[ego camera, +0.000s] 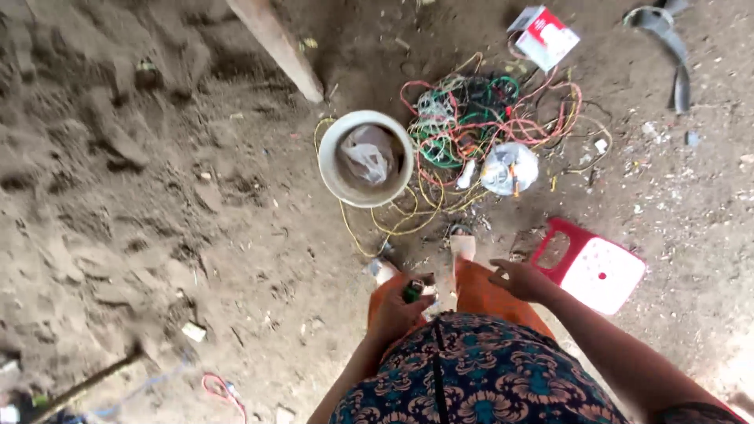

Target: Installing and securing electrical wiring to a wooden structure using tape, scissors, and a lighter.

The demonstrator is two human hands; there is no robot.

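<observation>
A small green object sits gripped in the left hand, fingers closed around it, above the dirt floor. The right hand hangs open, fingers spread, just beside a red-and-white stool; tangled coloured wires and a white bucket lie ahead.

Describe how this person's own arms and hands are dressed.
Both forearms are bare, with no gloves, rings or watch visible on the left hand or right hand. A dark patterned sleeve edge shows at the right upper arm.
</observation>
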